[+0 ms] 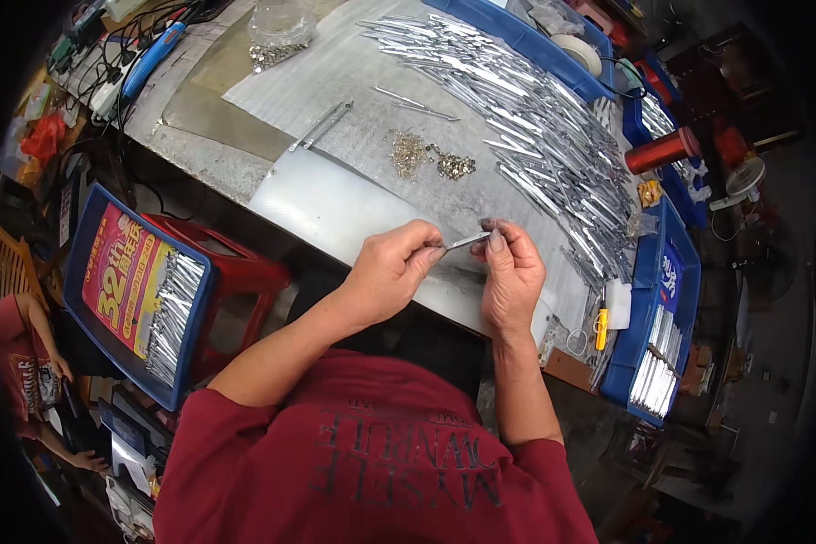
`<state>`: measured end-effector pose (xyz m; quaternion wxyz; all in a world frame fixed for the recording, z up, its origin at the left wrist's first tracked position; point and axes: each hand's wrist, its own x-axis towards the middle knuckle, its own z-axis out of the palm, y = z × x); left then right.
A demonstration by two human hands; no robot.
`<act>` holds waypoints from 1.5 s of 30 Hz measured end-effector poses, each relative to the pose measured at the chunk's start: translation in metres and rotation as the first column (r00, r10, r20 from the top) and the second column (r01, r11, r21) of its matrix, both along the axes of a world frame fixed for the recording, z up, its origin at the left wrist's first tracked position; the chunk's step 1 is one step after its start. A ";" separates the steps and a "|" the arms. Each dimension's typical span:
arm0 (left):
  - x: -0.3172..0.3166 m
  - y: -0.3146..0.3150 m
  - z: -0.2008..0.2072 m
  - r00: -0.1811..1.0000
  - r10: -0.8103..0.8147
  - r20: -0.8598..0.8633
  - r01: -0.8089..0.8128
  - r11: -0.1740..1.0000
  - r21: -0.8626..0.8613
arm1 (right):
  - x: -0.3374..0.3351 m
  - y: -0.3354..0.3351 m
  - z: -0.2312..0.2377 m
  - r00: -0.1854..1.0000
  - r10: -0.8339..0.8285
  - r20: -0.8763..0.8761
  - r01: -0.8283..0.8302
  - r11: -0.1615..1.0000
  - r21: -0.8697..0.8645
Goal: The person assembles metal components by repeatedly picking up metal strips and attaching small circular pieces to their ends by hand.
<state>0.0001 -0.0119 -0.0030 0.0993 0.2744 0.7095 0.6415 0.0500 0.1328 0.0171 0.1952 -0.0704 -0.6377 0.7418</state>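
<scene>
Between my two hands, above the near edge of a white board (326, 201), is a slim silver metal strip (467, 241). My left hand (388, 274) pinches one end with thumb and fingers. The other end sits between the thumb and fingertips of my right hand (513, 276). Beyond them lie a heap of tiny gold-coloured pins (408, 154) and a heap of small round metal pieces (456, 165). A few loose strips (417, 105) rest farther back. To the right spreads a large pile of similar strips (526, 113). A forked metal piece (322, 125) lies beyond the board.
At the left, a blue tray (186, 370) of strips sits over a red stool (258, 281). Blue bins (621, 367) line the right side, near a yellow-handled tool (601, 328) and a red cylinder (664, 150). A clear jar (283, 20) stands far back. Another person (41, 363) is at far left.
</scene>
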 end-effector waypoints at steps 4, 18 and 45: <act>0.002 0.000 0.002 1.000 0.012 -0.005 -0.012 0.999 0.034 | -0.004 -0.003 -0.003 1.000 0.010 -0.002 -0.010 1.000 -0.009; -0.015 -0.009 -0.007 0.984 0.167 -0.064 -0.163 0.984 0.072 | -0.040 0.008 -0.001 0.989 0.087 0.123 -0.108 0.978 0.181; -0.015 -0.015 -0.021 0.950 0.218 0.223 -0.281 0.908 0.310 | -0.109 0.004 -0.018 0.964 0.237 0.120 -0.154 0.133 0.979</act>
